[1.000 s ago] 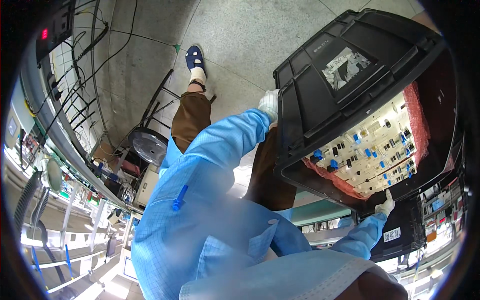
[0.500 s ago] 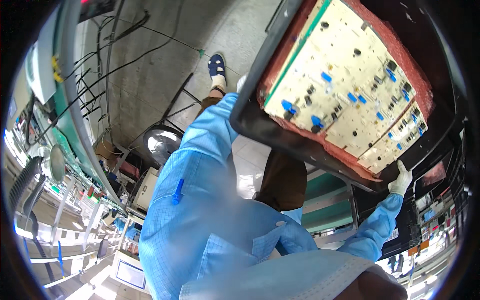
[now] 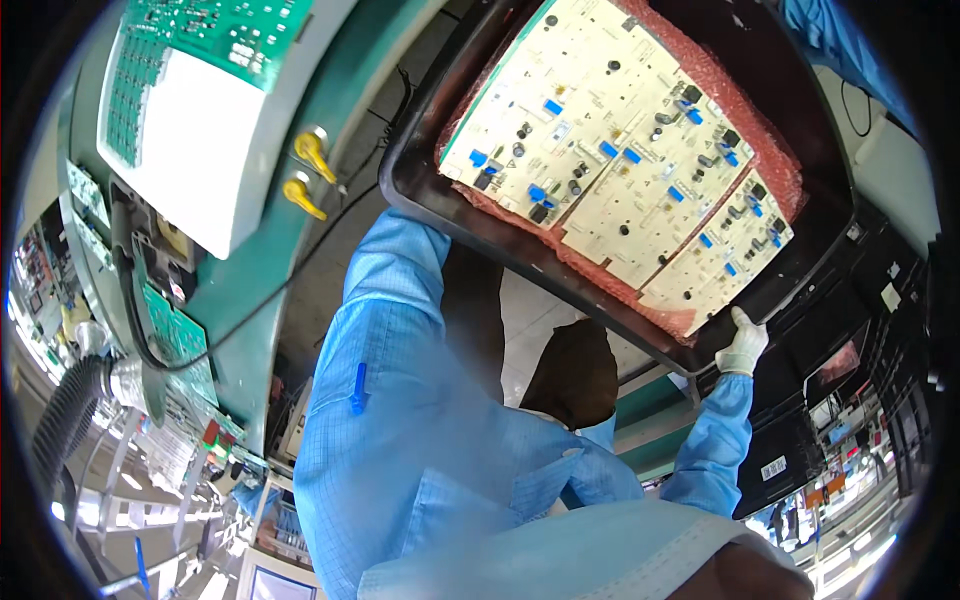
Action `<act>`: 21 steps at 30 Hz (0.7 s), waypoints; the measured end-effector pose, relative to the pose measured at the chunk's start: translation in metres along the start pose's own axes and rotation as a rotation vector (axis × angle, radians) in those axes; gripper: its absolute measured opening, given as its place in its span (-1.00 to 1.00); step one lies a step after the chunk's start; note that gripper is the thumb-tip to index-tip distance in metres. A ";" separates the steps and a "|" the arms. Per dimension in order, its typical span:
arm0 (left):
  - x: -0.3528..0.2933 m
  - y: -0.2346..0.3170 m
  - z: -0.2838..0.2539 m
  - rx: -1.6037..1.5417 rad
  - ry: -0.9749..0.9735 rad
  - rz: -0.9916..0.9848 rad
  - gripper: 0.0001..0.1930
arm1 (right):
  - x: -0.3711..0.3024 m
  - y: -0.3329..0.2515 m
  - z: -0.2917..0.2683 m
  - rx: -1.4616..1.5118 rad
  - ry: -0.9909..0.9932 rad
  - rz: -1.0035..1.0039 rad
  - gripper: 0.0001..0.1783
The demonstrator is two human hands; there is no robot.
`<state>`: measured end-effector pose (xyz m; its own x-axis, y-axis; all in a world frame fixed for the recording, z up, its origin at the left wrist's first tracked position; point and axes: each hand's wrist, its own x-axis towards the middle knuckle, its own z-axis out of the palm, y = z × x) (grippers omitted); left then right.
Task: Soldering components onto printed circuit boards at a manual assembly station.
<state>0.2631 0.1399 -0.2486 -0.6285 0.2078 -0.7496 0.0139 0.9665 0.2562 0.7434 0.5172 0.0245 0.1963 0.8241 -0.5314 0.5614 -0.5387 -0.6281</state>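
Observation:
A black plastic tray hangs in front of me, tilted. On pink bubble wrap inside it lies a cream circuit board panel with blue, black and grey components. My right hand, in a white glove, grips the tray's lower right rim, fingers partly hidden by the edge. My left sleeve runs up to the tray's left corner; the left hand itself is hidden behind the tray.
On the left, a green-topped bench carries a white block under green circuit boards, with two yellow plugs beside it. A black cable loops nearby. Dark trays stand at right; blue cloth shows at upper right.
The tray has shifted left and slightly up in view, with my right hand still on its rim. The bench with green boards has come into view at upper left. My left hand's glove no longer shows.

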 end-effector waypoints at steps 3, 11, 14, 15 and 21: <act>0.002 -0.002 0.000 -0.012 -0.034 -0.029 -0.54 | -0.004 -0.002 -0.001 -0.032 0.074 0.035 -0.67; -0.048 0.053 -0.009 0.228 -0.190 0.241 -0.53 | -0.004 -0.002 0.000 -0.181 0.057 0.050 -0.66; -0.138 0.068 -0.043 0.728 -0.200 0.654 -0.53 | 0.008 0.010 0.002 -0.046 0.089 0.155 -0.59; -0.174 0.070 -0.064 0.400 -0.122 0.416 -0.53 | 0.011 0.013 0.000 -0.112 0.178 0.101 -0.58; -0.397 0.016 -0.194 0.115 0.207 0.300 -0.65 | 0.044 0.039 0.001 -0.952 0.113 -0.239 -0.61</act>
<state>0.3618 0.0434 0.1717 -0.7270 0.4607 -0.5092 0.3010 0.8803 0.3668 0.7728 0.5322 -0.0242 0.0410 0.9315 -0.3615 0.9990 -0.0309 0.0337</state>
